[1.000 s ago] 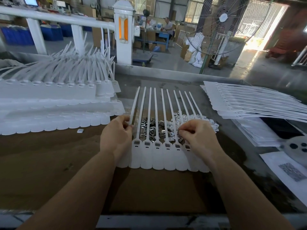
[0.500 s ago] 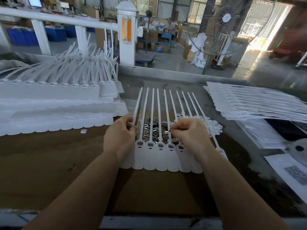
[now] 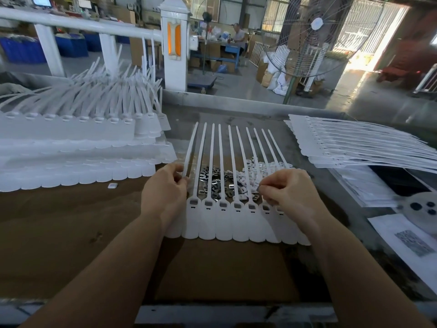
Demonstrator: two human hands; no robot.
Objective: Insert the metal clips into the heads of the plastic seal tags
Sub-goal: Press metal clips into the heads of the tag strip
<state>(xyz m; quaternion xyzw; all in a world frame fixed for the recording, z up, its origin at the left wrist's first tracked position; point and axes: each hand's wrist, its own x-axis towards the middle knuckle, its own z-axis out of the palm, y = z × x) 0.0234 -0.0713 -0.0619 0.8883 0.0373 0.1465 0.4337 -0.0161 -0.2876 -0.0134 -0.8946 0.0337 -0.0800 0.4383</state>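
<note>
A joined strip of white seal tags (image 3: 227,223) is laid flat on the brown table (image 3: 71,233), its leftmost strap pinched by the left hand (image 3: 164,194), while a small clip over the metal clips (image 3: 214,183) is pinched by the right hand (image 3: 287,192).

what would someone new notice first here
A joined strip of white seal tags lies mid-bench, its tails fanned away over a heap of metal clips. The left hand holds the strip's left edge, and the right hand pinches something small at its right end. Tall tag stacks sit left.
</note>
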